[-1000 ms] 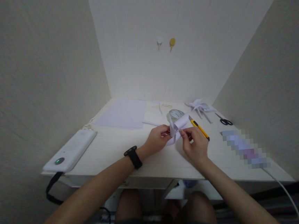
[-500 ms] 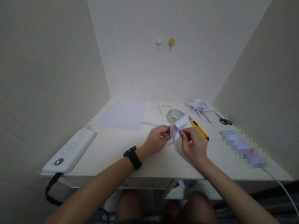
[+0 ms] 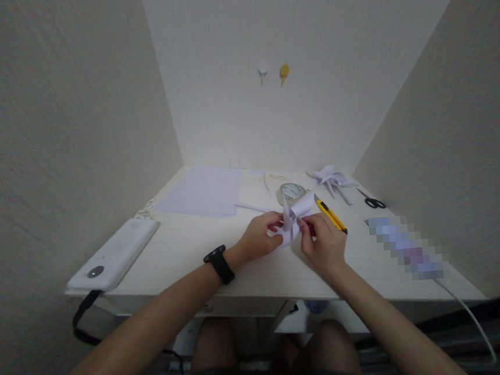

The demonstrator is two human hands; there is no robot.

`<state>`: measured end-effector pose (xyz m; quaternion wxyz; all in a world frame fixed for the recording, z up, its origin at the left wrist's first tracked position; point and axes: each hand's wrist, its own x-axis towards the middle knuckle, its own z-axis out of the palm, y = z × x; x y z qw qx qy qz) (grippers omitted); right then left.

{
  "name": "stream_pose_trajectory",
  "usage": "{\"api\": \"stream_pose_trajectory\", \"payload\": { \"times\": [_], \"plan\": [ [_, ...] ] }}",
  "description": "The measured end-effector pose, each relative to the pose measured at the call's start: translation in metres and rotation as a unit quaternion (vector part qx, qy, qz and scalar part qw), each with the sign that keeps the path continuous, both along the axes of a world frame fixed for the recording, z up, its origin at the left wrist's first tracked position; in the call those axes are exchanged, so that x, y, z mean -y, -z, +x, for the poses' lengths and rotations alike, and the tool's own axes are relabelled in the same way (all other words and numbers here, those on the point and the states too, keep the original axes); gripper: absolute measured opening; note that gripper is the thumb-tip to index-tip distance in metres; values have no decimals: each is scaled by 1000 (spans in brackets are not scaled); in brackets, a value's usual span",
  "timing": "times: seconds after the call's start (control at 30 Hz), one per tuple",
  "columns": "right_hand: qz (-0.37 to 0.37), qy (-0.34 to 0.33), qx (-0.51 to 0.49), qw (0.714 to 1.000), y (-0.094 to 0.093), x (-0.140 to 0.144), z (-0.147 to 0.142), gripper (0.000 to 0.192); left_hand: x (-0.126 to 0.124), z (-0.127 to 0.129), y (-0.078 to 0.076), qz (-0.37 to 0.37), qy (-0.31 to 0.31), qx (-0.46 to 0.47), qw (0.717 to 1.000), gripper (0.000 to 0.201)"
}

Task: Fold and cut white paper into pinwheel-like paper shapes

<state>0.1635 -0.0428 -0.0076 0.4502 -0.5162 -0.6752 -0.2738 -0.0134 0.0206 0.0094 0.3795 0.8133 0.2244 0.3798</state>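
While both hands pinch folded paper piece (image 3: 294, 216) over table (image 3: 194, 245), left hand (image 3: 260, 236) fingers anchor centre, right hand (image 3: 322, 242) fingers clamped on flap; go slow, crease evenly imo.

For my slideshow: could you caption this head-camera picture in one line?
Both hands, left hand and right hand, pinch a folded white paper piece above a pale desk.
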Motion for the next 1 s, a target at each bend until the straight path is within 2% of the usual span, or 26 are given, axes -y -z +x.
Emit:
{"api": "stream_pose_trajectory", "payload": {
  "times": [0.13,0.27,0.4,0.6,0.7,0.87,1.0],
  "plan": [
    [-5,-2,-3,1000,0,0,1,8,-2,-1,1,-36,26,7,999,43],
    [-6,-11,-14,1000,1,0,0,9,-1,1,3,-60,48,0,997,31],
    [-11,-41,-42,998,-2,0,-3,10,-1,7,4,-150,81,41,985,21],
    [2,-85,-71,994,-6,-1,-5,10,-6,6,6,-268,51,97,957,18],
    [-2,-103,-78,992,-5,-2,-4,7,-5,3,6,-274,61,125,952,22],
    [-7,-88,-54,995,-1,-4,0,7,-2,2,3,-251,12,140,958,22],
    [-4,-82,-34,996,0,-4,1,7,-3,2,0,-298,51,174,937,27]
  ]
}}
